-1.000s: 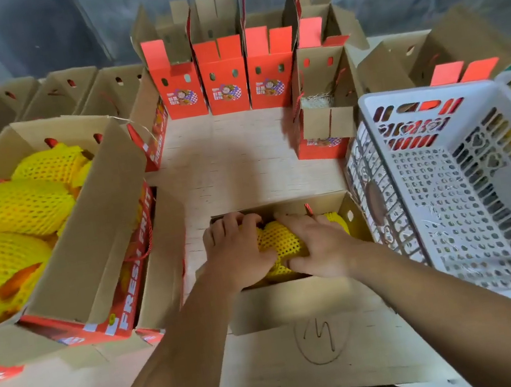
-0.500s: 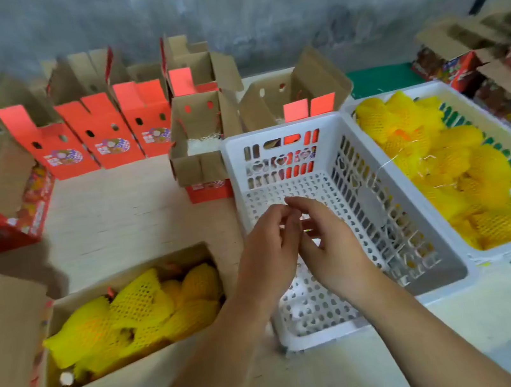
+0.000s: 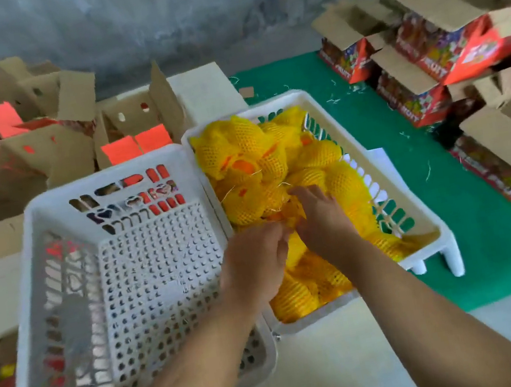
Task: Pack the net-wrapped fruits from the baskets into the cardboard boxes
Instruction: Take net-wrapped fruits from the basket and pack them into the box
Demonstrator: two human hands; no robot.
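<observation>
1. Net-wrapped fruits (image 3: 261, 155): yellow mesh sleeves, piled in the right-hand white basket (image 3: 426, 226), which stands on short legs on a green mat (image 3: 491, 256).
2. My left hand (image 3: 254, 265): fingers curled, reaching over the basket wall, fingertips at a bunch of yellow netting (image 3: 294, 212). I cannot tell whether they pinch it; motion blur hides the contact.
3. My right hand (image 3: 321, 216): palm down on the fruit pile, fingers spread and bent into the same netting; grasp unclear.
4. Empty white basket (image 3: 66, 256): perforated floor, touching the full basket's left wall.
5. Open cardboard boxes (image 3: 46, 149): red-flapped, behind the empty basket on the table (image 3: 207, 90).
6. Printed boxes (image 3: 421, 66): stacked on the mat, well to the right.
</observation>
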